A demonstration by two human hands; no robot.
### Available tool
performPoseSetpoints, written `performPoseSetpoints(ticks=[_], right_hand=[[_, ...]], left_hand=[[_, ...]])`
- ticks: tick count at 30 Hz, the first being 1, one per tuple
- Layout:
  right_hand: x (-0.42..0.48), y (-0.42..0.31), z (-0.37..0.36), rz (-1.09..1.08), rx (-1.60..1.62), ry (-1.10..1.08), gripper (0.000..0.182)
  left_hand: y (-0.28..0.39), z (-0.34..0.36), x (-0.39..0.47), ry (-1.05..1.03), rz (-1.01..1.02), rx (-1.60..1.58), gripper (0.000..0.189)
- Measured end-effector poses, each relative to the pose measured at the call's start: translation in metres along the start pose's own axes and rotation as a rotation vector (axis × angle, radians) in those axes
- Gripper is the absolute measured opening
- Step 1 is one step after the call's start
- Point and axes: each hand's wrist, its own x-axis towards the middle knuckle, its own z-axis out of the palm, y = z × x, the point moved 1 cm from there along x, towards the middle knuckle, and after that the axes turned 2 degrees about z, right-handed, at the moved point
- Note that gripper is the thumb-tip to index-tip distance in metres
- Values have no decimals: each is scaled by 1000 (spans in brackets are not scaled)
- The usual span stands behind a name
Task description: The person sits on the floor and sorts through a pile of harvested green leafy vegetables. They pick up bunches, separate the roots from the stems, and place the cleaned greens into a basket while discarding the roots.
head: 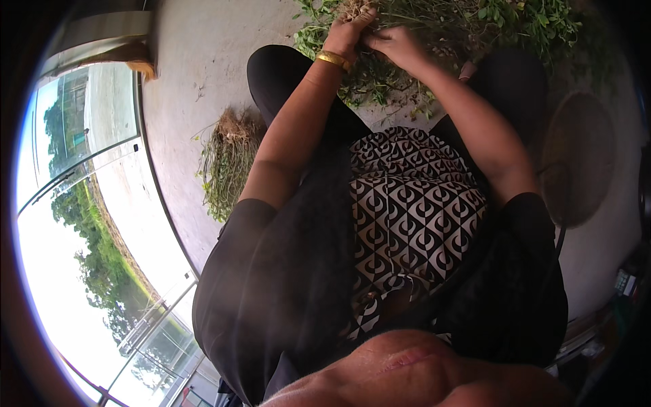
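My left hand point(351, 31), with a gold-coloured band on the wrist, is closed round a bunch of pale, tangled plant roots point(355, 9) at the top of the view. Close against its right side is my right hand point(394, 45), thumb and fingertips together; whether something small is between them cannot be told. Uprooted leafy plants point(457, 28), which look like peanut plants, lie in a heap on the floor beyond and beneath both hands. Small pale lumps, perhaps pods, show among the stems.
Another bundle of uprooted plants point(231, 163) lies on the concrete floor point(175, 109) left of my body. A round, flat object point(580, 160) is at the right. Glass doors point(109, 119) stand along the left side, and dim clutter point(625, 282) sits at the lower right.
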Motion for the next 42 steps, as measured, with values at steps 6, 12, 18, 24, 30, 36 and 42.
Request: performPoseSetpoints(ticks=[6,12,18,24,30,36,42], right_hand=[[-12,-21,-19,103,761,-418,23],[-8,-10,-29,81,1150,-529,15],[-4,-13,-49,110,1133,-230,16],[-8,12,-12,249,665,-201,25],[-7,4,-5,213,457,-244,36],[13,11,-26,-92,-17,2,17],[6,10,-16,-60,115,-115,22]], left_hand=[[36,21,-15,16,-158,-195,14],[26,-5,-9,-214,-169,-226,13],[49,-30,-10,34,-84,-177,21],[35,-36,-15,-144,-36,-204,30],[24,-30,-12,-243,-84,-168,26],[32,-30,-11,-195,-66,-255,25],[25,-34,-6,-250,-106,-252,24]])
